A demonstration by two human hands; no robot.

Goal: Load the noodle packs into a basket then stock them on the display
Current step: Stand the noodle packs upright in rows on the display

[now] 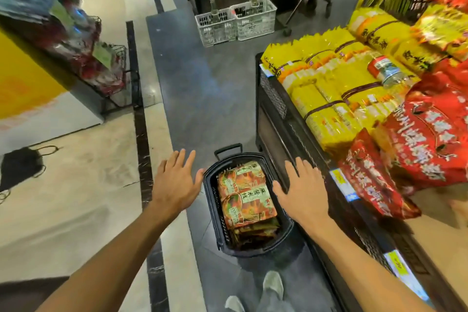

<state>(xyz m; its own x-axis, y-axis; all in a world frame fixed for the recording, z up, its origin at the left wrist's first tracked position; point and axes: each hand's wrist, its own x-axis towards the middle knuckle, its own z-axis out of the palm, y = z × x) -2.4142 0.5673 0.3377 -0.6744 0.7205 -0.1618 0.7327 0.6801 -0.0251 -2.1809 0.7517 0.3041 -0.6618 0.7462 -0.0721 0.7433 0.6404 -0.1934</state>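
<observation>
We see both hands held out, holding nothing: left hand (174, 182) and right hand (302, 191) spread flat, fingers straight, at lower centre of the frame. Between them on the dark floor sits a black basket (214, 213) with orange noodle packs (244, 197) stacked inside. Display (276, 119) at right carries yellow packs (336, 91) and red bags (428, 139).
</observation>
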